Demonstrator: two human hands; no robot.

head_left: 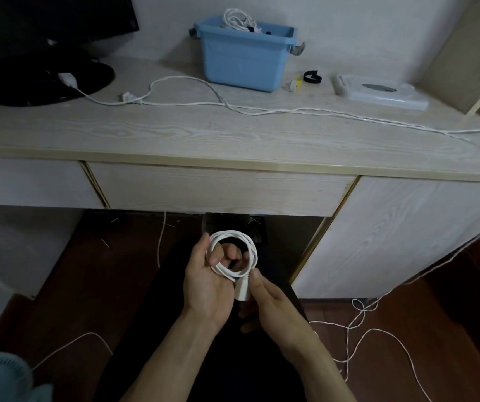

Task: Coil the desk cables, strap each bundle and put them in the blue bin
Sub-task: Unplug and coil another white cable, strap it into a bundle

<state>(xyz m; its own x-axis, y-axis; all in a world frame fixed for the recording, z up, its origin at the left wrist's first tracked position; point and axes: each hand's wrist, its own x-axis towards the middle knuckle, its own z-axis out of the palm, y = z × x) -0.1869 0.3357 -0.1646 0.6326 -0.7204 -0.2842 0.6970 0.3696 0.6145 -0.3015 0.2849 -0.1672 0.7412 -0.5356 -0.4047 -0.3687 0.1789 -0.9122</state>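
Across the top half runs the desk (233,134), with a loose white cable (262,110) trailing over it toward three o'clock. At twelve o'clock stands the blue bin (244,59) — one white bundle (237,21) already inside. Below the desk edge, at six o'clock, the left hand (206,282) grips a small white coil (233,253), fingers curled through its loops, while the right hand (273,300) pinches the coil's plug (242,290). A black strap (312,76) lies just right of the bin.
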